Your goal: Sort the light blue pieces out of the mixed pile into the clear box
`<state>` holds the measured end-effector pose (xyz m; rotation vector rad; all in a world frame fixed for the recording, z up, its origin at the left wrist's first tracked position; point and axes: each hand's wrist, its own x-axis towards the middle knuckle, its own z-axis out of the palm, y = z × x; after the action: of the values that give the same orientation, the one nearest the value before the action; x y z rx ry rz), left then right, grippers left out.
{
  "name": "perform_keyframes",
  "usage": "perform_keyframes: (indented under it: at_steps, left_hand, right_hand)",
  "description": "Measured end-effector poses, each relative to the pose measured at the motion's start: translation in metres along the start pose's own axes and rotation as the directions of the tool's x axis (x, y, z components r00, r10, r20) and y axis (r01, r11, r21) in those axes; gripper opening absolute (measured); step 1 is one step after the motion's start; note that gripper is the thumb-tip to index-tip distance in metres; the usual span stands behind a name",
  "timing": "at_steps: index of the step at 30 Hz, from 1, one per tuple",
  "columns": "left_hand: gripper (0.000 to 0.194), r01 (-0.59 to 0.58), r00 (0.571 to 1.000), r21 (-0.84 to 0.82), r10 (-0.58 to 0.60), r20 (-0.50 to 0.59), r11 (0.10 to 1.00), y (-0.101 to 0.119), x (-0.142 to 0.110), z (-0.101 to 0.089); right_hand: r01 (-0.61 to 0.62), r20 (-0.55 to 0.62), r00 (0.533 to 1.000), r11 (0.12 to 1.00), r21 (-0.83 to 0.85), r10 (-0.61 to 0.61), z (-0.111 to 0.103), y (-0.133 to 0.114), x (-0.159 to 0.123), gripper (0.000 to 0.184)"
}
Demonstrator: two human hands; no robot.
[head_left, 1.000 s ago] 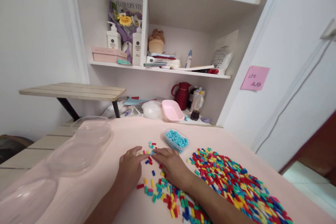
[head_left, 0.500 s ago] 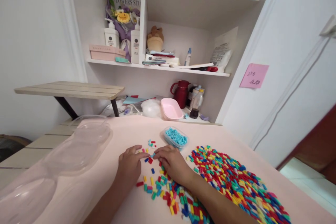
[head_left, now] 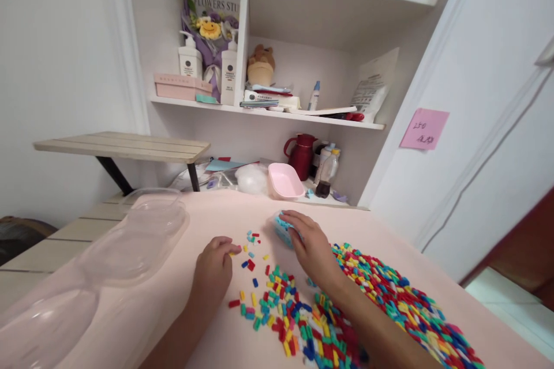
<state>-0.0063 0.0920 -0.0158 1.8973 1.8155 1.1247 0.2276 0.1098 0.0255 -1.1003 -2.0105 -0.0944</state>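
Note:
My right hand (head_left: 309, 242) reaches over the clear tub (head_left: 283, 236) of light blue bricks, its fingers stretched across the top and the thumb apart at the near side. Part of the tub and its bricks is hidden beneath it. My left hand (head_left: 215, 265) rests on the pink tabletop with fingers loosely bent and apart, its fingertips beside a small group of loose bricks (head_left: 251, 265). No held piece shows in either hand. Mixed coloured bricks (head_left: 285, 305) lie scattered between my forearms.
A large pile of coloured bricks (head_left: 398, 294) spreads right of my right forearm. Clear plastic containers (head_left: 125, 248) line the left side. Behind the table stand a pink basin (head_left: 285, 181), a red jug (head_left: 302, 155) and bottles (head_left: 328, 173). A wooden stand (head_left: 125, 147) is at back left.
My right hand has left the loose bricks near my left hand and moved right and away, over the tub. The light blue piece between the hands is gone from there. My left hand stays nearly still.

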Motion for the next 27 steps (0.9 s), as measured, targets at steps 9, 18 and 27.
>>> perform_keyframes:
  at_steps: [9, 18, 27]
  left_hand:
    - [0.045, -0.031, 0.998, -0.026, 0.029, -0.057, 0.999, -0.006, 0.001, 0.004]
    - [0.042, -0.017, 1.0, 0.031, 0.017, 0.011, 0.999, -0.002, 0.001, -0.001]
    - [0.04, -0.01, 0.998, -0.129, 0.002, -0.062, 0.992, -0.008, 0.002, 0.001]
  right_hand:
    - [0.011, 0.014, 1.0, 1.0, 0.019, -0.011, 0.005, 0.001, -0.004, 0.036]
    - [-0.083, 0.361, 0.932, 0.961, 0.265, -0.019, 0.034, -0.036, -0.017, 0.057]
    - [-0.102, 0.396, 0.915, 0.993, 0.054, 0.073, 0.083, -0.029, 0.022, 0.059]
